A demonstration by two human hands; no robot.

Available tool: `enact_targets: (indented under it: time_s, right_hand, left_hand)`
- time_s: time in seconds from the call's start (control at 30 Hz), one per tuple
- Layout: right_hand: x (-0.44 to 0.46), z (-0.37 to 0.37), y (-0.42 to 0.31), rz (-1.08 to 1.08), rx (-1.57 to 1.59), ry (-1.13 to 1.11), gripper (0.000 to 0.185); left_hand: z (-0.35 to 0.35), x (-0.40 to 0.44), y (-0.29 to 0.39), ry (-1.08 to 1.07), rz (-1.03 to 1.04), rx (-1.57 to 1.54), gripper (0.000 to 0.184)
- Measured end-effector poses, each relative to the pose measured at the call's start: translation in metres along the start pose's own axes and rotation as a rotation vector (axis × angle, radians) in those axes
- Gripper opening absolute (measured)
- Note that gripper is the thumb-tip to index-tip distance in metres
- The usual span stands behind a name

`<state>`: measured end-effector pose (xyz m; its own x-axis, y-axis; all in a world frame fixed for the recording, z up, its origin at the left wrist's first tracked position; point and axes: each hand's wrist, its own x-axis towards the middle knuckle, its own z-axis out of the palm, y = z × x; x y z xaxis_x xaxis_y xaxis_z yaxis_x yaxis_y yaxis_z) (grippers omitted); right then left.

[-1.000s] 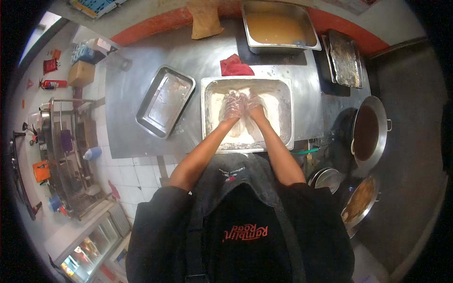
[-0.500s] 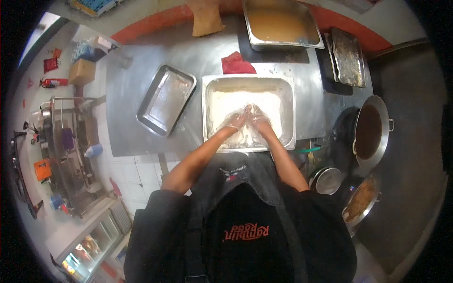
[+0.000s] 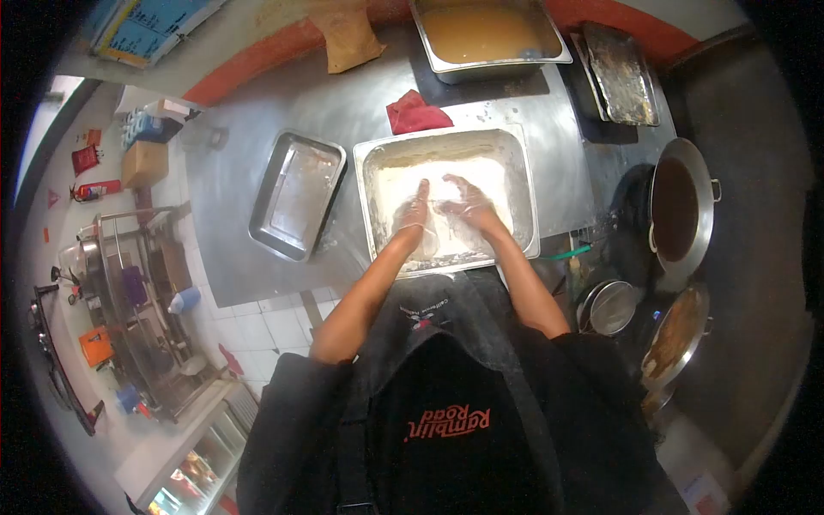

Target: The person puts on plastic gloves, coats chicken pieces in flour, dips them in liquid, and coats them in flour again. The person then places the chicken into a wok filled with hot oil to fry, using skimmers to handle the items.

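A deep metal pan (image 3: 531,193) with pale flour (image 3: 446,242) in it stands in front of my body on the steel table. Inside it, my left hand (image 3: 415,215) is over the flour at the left, in a clear plastic glove, its fingers pointing away from me. My right hand (image 3: 470,204), gloved too, is to the right of it with fingers spread and curved. The hands are apart, and I make out nothing held in either. A red cloth (image 3: 416,114) lies just beyond the pan's far rim.
An oblong metal tray (image 3: 298,196) lies to the left. At the back are a brown paper piece (image 3: 350,41) and a deep pan of orange-brown liquid (image 3: 489,36). Dark trays (image 3: 620,75), a pan of dark liquid (image 3: 677,206) and a strainer (image 3: 612,307) stand at the right.
My hands were close together over the flour and have now moved apart, with the fingers opened. The whole view has tilted and shifted slightly.
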<state>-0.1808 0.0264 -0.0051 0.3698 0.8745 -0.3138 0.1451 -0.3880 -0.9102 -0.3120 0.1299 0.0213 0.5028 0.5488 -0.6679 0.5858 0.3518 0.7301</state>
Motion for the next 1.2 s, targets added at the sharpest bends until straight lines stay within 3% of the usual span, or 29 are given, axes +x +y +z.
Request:
enact_targets:
  time_s: [0.03, 0.1, 0.13, 0.17, 0.23, 0.27, 0.3, 0.37, 0.4, 0.43, 0.5, 0.53, 0.57, 0.63, 0.77, 0.83, 0.9, 0.93, 0.97, 1.0, 1.03, 1.07, 1.1, 1.17, 1.2]
  right_hand:
    - [-0.003, -0.006, 0.001, -0.003, 0.003, 0.003, 0.078]
    - [-0.015, -0.014, 0.014, 0.017, -0.103, 0.071, 0.076]
    - [-0.022, -0.012, 0.021, 0.15, -0.67, 0.128, 0.089]
    - [-0.025, -0.007, 0.014, 0.149, -0.67, 0.123, 0.089]
    - [-0.028, 0.01, -0.013, 0.43, -0.757, -0.019, 0.102]
    - [-0.024, 0.012, -0.018, 0.454, -0.617, -0.134, 0.115]
    - [-0.027, 0.013, -0.013, 0.463, -0.612, -0.133, 0.115]
    - [-0.019, 0.012, -0.007, 0.381, -0.209, -0.157, 0.115]
    - [-0.024, 0.013, -0.017, 0.315, -0.196, -0.024, 0.107]
    - [-0.024, 0.01, -0.015, 0.318, -0.196, -0.027, 0.107]
    - [-0.024, -0.001, -0.001, 0.231, 0.098, -0.019, 0.088]
    - [-0.023, -0.005, 0.012, 0.145, -0.234, 0.039, 0.068]
    - [-0.019, -0.009, 0.012, 0.147, -0.233, 0.035, 0.068]
    - [-0.011, -0.016, 0.009, 0.354, -0.738, -0.271, 0.065]
    - [-0.028, 0.029, -0.016, 0.316, -0.499, -0.086, 0.082]
    - [-0.023, 0.028, -0.022, 0.385, -0.493, -0.074, 0.088]
    - [-0.022, 0.016, -0.016, 0.249, -0.182, -0.019, 0.089]
    - [-0.03, 0.007, -0.019, 0.359, 0.018, 0.022, 0.089]
    - [-0.035, -0.004, -0.016, 0.368, 0.019, 0.015, 0.089]
    - [-0.04, -0.021, -0.01, 0.381, -0.029, -0.062, 0.084]
    - [-0.041, -0.032, -0.005, 0.393, -0.074, -0.138, 0.08]
    - [-0.034, -0.041, -0.006, 0.39, -0.07, -0.138, 0.08]
    - [-0.024, -0.048, -0.006, 0.326, -0.597, -0.413, 0.075]
    - [-0.031, -0.035, 0.001, 0.245, -1.11, -0.703, 0.072]
    - [-0.037, -0.017, 0.005, 0.245, -1.051, -0.378, 0.073]
  left_hand:
    - [-0.007, 0.003, -0.001, 0.0, 0.003, 0.005, 0.07]
    - [-0.02, 0.008, -0.006, 0.167, 0.201, 0.53, 0.072]
    - [-0.026, 0.014, -0.004, 0.031, 0.073, 0.593, 0.071]
    - [-0.02, 0.019, -0.013, 0.033, 0.069, 0.591, 0.071]
    - [0.0, 0.029, -0.041, 0.17, 0.02, 0.412, 0.077]
    - [-0.003, 0.011, -0.019, 0.014, -0.078, 0.205, 0.084]
    - [0.004, 0.003, -0.02, 0.006, -0.083, 0.21, 0.084]
    - [0.016, -0.003, -0.01, 0.002, 0.161, -0.123, 0.092]
    - [0.016, 0.037, -0.039, 0.071, 0.037, -0.05, 0.088]
    - [0.01, 0.042, -0.037, 0.071, 0.034, -0.051, 0.088]
    - [-0.006, 0.041, -0.033, 0.028, -0.239, -0.13, 0.085]
    - [-0.018, 0.035, -0.032, -0.014, -0.075, 0.309, 0.085]
    - [-0.018, 0.03, -0.033, -0.013, -0.08, 0.308, 0.085]
    - [-0.015, 0.022, -0.035, -0.023, 0.047, 0.412, 0.084]
    - [0.0, 0.006, -0.032, -0.043, 0.245, 0.569, 0.084]
    - [0.004, 0.003, -0.015, -0.023, 0.141, 0.419, 0.076]
    - [-0.007, 0.007, -0.007, -0.05, 0.142, 0.264, 0.075]
    - [-0.009, 0.004, -0.004, 0.03, -0.006, 0.192, 0.073]
    - [-0.01, 0.003, -0.002, 0.11, -0.149, 0.119, 0.07]
    - [-0.011, 0.015, -0.025, 0.044, 0.25, 0.147, 0.057]
    - [-0.016, 0.023, -0.048, 0.043, 0.241, 0.15, 0.057]
    - [-0.025, 0.024, -0.052, 0.058, 0.373, 0.509, 0.052]
    - [-0.031, 0.026, -0.055, 0.071, 0.499, 0.873, 0.048]
    - [-0.029, 0.01, -0.045, -0.038, 0.437, 0.899, 0.045]
    - [-0.025, -0.002, -0.023, -0.133, 0.393, 0.914, 0.042]
